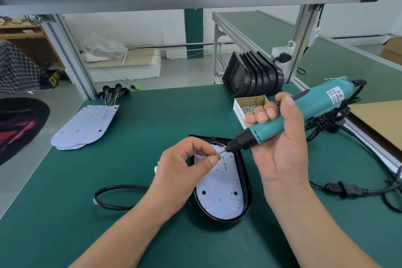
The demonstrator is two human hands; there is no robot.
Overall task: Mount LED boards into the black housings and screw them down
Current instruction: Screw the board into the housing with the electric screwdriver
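Fingers (pixel 208 162) of left hand (pixel 182 167): thumb and forefinger pinch what looks to be a small screw (pixel 218 154), held against the bit tip at centre of frame; the other fingers are curled in.

Fingers (pixel 264 115) of right hand (pixel 280 143): wrapped round the teal screwdriver (pixel 309 111), right of centre. The tool is tilted, its bit pointing down and left toward the left hand.

Head view, items:
- Housing (pixel 247 183): black, oval, lies flat on the green table (pixel 141 128), lower centre.
- Board (pixel 219 193): white, dotted with LEDs, seated inside the housing; coloured wires show at its far end, just beside the bit.
- Spare boards (pixel 84 126): loose stack with wire tails, left of centre.
- Spare housings (pixel 253 72): nested row on edge, upper right of centre.
- Screw box (pixel 250 105): open carton of screws, just behind the right hand.
- Cable (pixel 113 198): black loop, lower left of the housing.
- Power cord (pixel 348 189): right edge.

Step in hand, as judged: loading a screw onto the bit, with the board already placed. Whether any screw is already driven cannot be told.

Next move calls for: keeping the screw square on the bit, releasing the pinch, lowering the tool upright over a board hole, and pressing straight down so the screw does not tip or drop.
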